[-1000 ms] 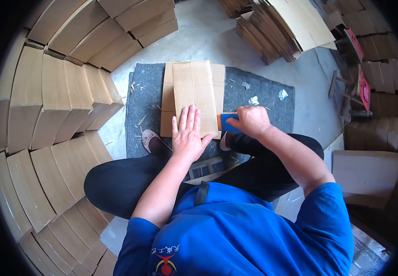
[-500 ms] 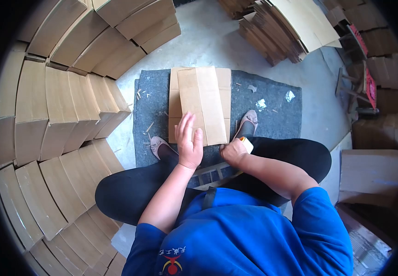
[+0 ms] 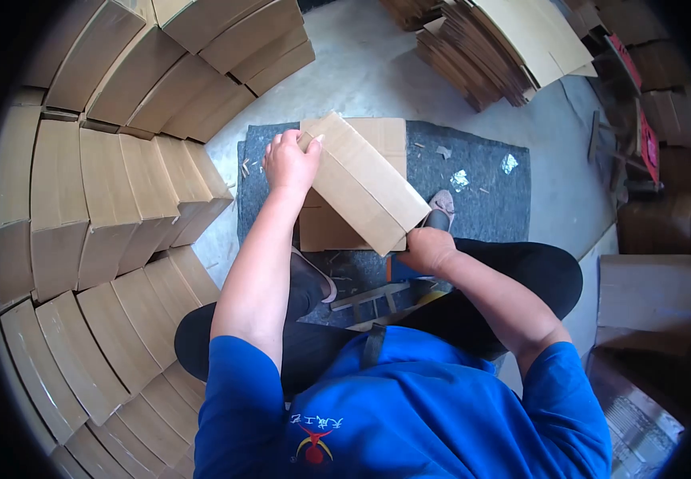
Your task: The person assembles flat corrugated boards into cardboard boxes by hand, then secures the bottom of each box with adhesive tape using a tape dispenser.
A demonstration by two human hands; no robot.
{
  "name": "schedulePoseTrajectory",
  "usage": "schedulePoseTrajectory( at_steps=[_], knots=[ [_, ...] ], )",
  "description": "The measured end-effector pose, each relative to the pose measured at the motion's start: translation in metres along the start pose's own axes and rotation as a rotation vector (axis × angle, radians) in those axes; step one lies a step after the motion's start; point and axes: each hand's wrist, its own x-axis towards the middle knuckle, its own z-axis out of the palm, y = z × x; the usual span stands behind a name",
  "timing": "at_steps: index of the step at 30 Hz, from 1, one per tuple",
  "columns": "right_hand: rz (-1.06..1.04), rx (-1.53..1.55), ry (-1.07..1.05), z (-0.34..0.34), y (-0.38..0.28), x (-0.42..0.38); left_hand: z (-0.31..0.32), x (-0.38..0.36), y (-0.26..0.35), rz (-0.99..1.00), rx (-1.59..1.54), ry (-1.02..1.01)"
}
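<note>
A narrow cardboard box (image 3: 365, 180) lies diagonally over a wider flat piece of cardboard (image 3: 325, 227). My left hand (image 3: 291, 162) grips its far left end, fingers over the end and thumb on top. At the box's near right corner, my right hand (image 3: 429, 251) is closed like a fist, its knuckles right at the cardboard. Part of a blue-and-orange tool (image 3: 398, 269), which looks like a tape dispenser, shows below that hand. The rest of this tool is hidden by the hand.
Under the cardboard is a dark grey mat (image 3: 489, 191) with scraps on it. Stacked cartons (image 3: 58, 184) line the left side. A pile of flat cardboard (image 3: 513, 48) stands at the far right. My shoes (image 3: 441, 203) flank the cardboard.
The box has turned counter-clockwise, its far end swinging left. My left hand moved from hovering open beside the box to gripping its far end. The right hand shifted slightly right.
</note>
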Motion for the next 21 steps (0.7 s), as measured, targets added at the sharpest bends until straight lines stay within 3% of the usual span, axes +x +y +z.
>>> schedulePoseTrajectory(
  at_steps=[1, 3, 6, 9, 12, 15, 16, 18, 19, 21],
  knots=[
    [0.014, -0.015, 0.049, -0.015, 0.011, -0.001, -0.004, -0.010, -0.011, 0.026, -0.044, 0.111],
    [0.063, -0.131, 0.039, -0.039, 0.027, 0.009, -0.004, -0.033, -0.035, -0.045, -0.255, 0.147],
    [0.081, -0.200, 0.100, -0.063, 0.039, 0.035, 0.005, -0.081, -0.053, -0.268, -0.472, 0.205],
    [0.051, -0.373, 0.207, -0.065, 0.045, 0.065, 0.033, -0.119, -0.066, -0.367, -0.507, 0.233],
    [0.025, -0.464, 0.283, -0.074, 0.042, 0.064, 0.029, -0.126, -0.055, -0.304, -0.482, 0.319],
    [0.114, -0.527, 0.352, -0.102, 0.036, 0.040, 0.029, -0.128, -0.059, -0.326, -0.460, 0.237],
    [0.104, -0.490, 0.433, -0.117, 0.035, 0.021, 0.026, -0.132, -0.061, -0.359, -0.426, 0.177],
    [0.094, -0.406, 0.565, -0.144, 0.032, -0.015, 0.026, -0.134, -0.063, -0.443, -0.470, 0.324],
    [0.053, -0.288, 0.619, -0.152, 0.030, -0.032, 0.014, -0.134, -0.058, -0.538, -0.603, 0.300],
    [-0.026, -0.033, 0.685, -0.158, 0.020, -0.063, 0.014, -0.133, -0.057, -0.593, -0.840, 0.452]
  ],
)
